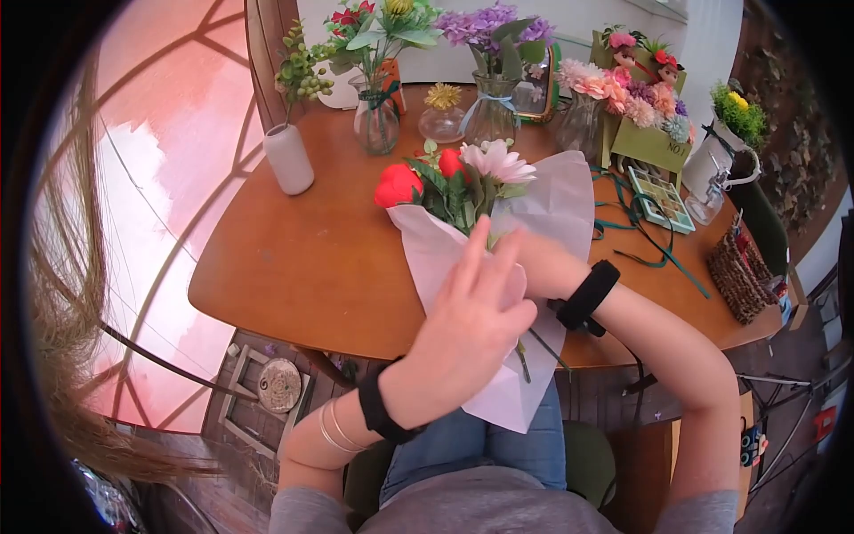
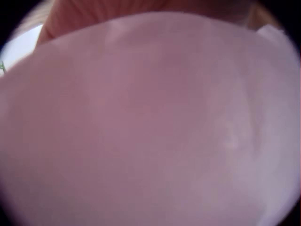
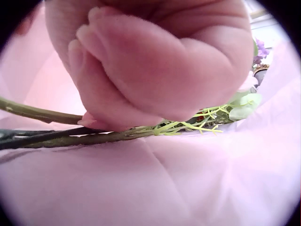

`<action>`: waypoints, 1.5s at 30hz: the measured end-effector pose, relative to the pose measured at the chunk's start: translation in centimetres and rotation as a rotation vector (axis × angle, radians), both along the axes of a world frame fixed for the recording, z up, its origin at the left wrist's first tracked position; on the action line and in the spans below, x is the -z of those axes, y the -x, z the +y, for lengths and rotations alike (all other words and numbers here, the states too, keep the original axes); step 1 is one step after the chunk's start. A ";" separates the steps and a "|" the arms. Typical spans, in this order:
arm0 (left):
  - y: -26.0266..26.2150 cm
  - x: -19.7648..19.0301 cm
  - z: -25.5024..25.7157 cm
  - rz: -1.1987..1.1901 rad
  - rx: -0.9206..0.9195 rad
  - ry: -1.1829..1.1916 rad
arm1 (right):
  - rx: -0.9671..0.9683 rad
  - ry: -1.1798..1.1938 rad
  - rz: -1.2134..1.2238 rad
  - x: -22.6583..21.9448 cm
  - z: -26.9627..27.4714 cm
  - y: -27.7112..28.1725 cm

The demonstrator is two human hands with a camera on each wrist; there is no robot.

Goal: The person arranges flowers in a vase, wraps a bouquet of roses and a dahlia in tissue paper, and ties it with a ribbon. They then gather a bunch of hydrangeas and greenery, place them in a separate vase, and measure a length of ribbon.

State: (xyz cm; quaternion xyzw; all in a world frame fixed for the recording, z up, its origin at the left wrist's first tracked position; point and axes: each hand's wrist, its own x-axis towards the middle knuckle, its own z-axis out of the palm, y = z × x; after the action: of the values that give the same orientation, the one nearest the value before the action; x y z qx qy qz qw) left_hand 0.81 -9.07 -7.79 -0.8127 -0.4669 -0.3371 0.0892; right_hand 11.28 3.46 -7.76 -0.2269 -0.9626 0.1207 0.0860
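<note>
A bouquet of red blooms [image 1: 398,185] and a pale pink daisy-like flower [image 1: 498,162] lies on pink wrapping paper [image 1: 418,258] at the table's front. My right hand [image 1: 544,265] is partly hidden behind the left one in the head view. Up close in the right wrist view, its curled fingers and thumb pinch the green stems [image 3: 94,137] just above the paper. My left hand [image 1: 467,311] holds a fold of the paper between thumb and fingers, index and middle fingers stretched toward the flowers. Paper [image 2: 150,117] fills most of the left wrist view, hiding its fingertips.
Glass vases of flowers, one with purple blooms [image 1: 498,27], line the table's back. A white vase [image 1: 289,158] stands at left. Dark green ribbon [image 1: 640,209], a compartment box [image 1: 660,200] and a wicker basket [image 1: 740,271] are at right. Stem ends [image 1: 523,363] reach past the table's front edge.
</note>
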 end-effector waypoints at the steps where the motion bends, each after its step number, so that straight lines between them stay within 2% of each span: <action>1: -0.4 1.0 0.2 0.022 -0.026 0.018 | 0.001 -0.004 0.001 0.6 0.4 0.0; 4: -1.2 1.6 0.0 0.030 -0.077 0.051 | 0.072 -0.005 0.047 1.7 1.3 0.2; 6: -1.4 1.8 -0.3 0.018 -0.106 0.066 | 0.164 0.177 -0.152 0.9 1.6 0.6; 8: -1.5 2.2 -0.6 -0.071 -0.171 -0.096 | 0.126 0.199 -0.134 0.5 1.5 0.1; 9: -1.5 2.2 -0.8 -0.066 -0.173 -0.092 | 0.094 0.218 -0.113 0.4 1.5 -0.1; 11: -1.2 2.3 -1.3 -0.311 -0.241 -0.105 | 0.101 0.223 -0.087 0.6 1.3 -0.1; 12: -0.9 2.5 -1.4 -0.310 -0.241 -0.098 | 0.109 0.222 -0.066 0.7 1.2 -0.1; 14: -0.2 2.7 -1.4 -0.401 -0.096 0.294 | 0.089 0.197 -0.049 1.4 1.6 -0.1; 15: 0.1 2.6 -1.3 -0.402 -0.096 0.295 | 0.069 0.164 -0.031 1.6 1.8 -0.1; 17: 0.7 1.9 -1.0 -0.056 -0.051 0.411 | 0.036 0.126 -0.014 1.7 1.6 -0.4; 19: 1.3 1.3 -0.4 0.021 -0.016 0.438 | 0.005 0.087 0.001 1.4 1.2 -0.9; 21: 2.1 0.3 0.3 0.099 0.017 0.461 | -0.150 0.130 0.024 0.8 0.9 -1.7; 23: 3.0 -0.8 0.9 0.217 0.045 0.628 | -0.171 0.172 0.059 1.3 0.8 -2.3; 27: 3.4 -1.0 1.6 0.261 0.098 0.663 | -0.161 0.305 0.135 1.5 -0.3 -3.2; 30: 3.5 -0.7 2.3 0.368 0.069 0.613 | -0.128 0.273 0.090 0.8 -0.6 -3.1; 33: 3.9 -0.8 3.0 0.322 0.115 0.677 | -0.112 0.264 0.038 0.6 -0.2 -2.9; 37: 4.0 -0.2 3.0 0.347 0.131 0.647 | -0.109 0.290 0.025 0.4 0.8 -2.9; 39: 4.0 -0.1 2.8 0.384 0.131 0.621 | -0.043 0.454 0.058 0.2 1.6 -2.9; 43: 3.9 0.3 2.8 0.379 0.154 0.600 | -0.049 0.464 0.182 0.5 3.1 -2.7; 45: 4.0 0.8 3.0 0.350 0.169 0.515 | 0.103 0.828 0.079 -0.2 3.8 -2.4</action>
State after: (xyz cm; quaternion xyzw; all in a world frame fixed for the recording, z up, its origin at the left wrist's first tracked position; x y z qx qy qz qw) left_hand -3.18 -6.11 -8.56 -0.8901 -0.4452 -0.0693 -0.0687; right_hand 13.68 7.24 -7.59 -0.2854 -0.8161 0.5016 0.0306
